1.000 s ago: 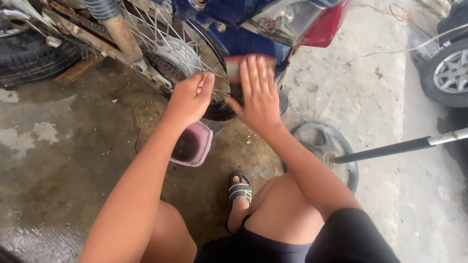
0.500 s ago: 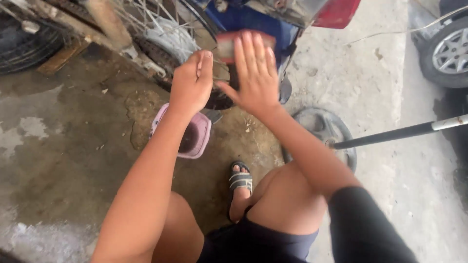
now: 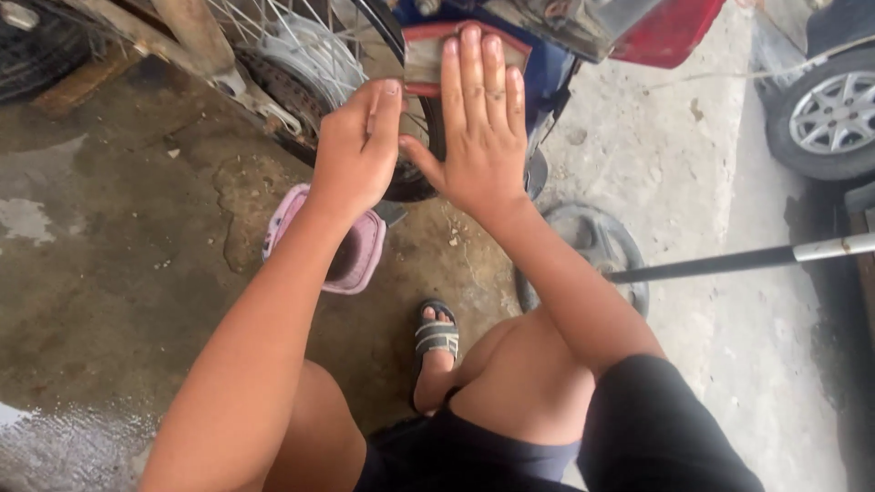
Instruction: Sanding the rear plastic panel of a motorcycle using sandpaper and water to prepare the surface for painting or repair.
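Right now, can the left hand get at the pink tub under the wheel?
Probably yes. The left hand is raised at the tyre, and the pink tub sits on the floor just below its forearm, open side up, nothing covering it.

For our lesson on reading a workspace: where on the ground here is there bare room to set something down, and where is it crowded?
Bare patches: the stained concrete floor left of the pink container, and the paler ground between the blue motorcycle and the car wheel. Crowded: under both hands, left hand and right hand, around the spoked wheel, sandalled foot and round disc.
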